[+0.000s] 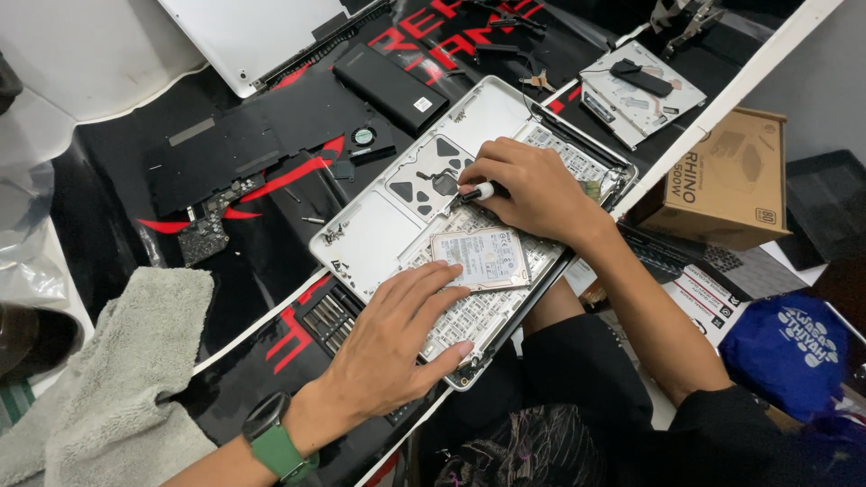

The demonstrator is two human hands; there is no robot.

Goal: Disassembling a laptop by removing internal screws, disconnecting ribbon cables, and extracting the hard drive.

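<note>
An opened laptop shell lies keyboard-side down on a black-and-red mat, its inner frame bare and a silver hard drive resting loose on it, just beside both hands. The right hand is curled around a screwdriver with a white collar, the tip set down into the shell near the trackpad plate; the fingers are closed on the handle in a pinch-and-wrap grip. The left hand lies flat and spread, palm down on the shell's near edge, fingertips touching the corner of the hard drive; it grasps nothing. Judged from this pose, the driving goes best with the tool kept upright over the screw head, pressed lightly and turned slowly, while the flat hand steadies the shell without pushing the drive about. Loose screws sit on the shell's left part and could scatter if it is jolted. A bit set lies on the mat just left of the left hand. Farther out are a detached circuit board, a black battery, the laptop's white lid, an optical drive, a grey towel, and a cardboard box beyond the table's edge.
</note>
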